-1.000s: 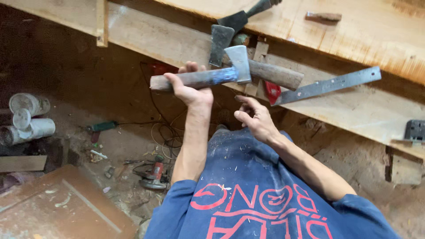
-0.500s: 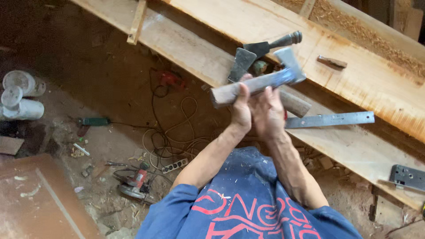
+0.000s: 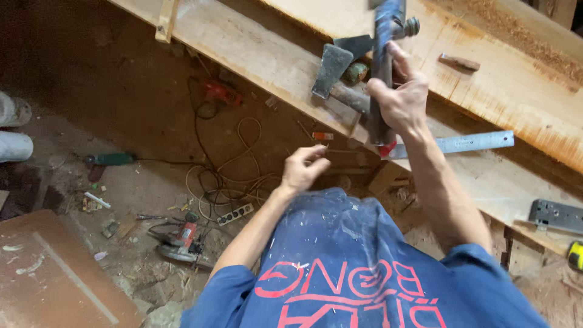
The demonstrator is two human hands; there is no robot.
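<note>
My right hand (image 3: 398, 100) grips the handle of a grey metal hammer (image 3: 381, 67), which stands almost upright over the wooden plank (image 3: 255, 48), its head at the top edge of the view. My left hand (image 3: 306, 167) hovers lower and to the left, off the hammer, with loosely curled fingers and nothing in it. A hatchet (image 3: 331, 70) with a wooden handle lies on the plank just left of the hammer. A steel ruler (image 3: 461, 143) lies on the plank below my right wrist.
Long wooden planks (image 3: 516, 91) run diagonally across the top. A metal plate (image 3: 555, 214) and a yellow tape measure (image 3: 576, 255) sit at the right. On the dirt floor lie cables (image 3: 225, 176), a power strip (image 3: 235, 214), an angle grinder (image 3: 179, 240), white pipes (image 3: 12, 127) and a brown board (image 3: 54, 273).
The hammer passed from my left hand, through both hands, to my right hand alone. It swung from lying crosswise to upright. My left hand dropped away.
</note>
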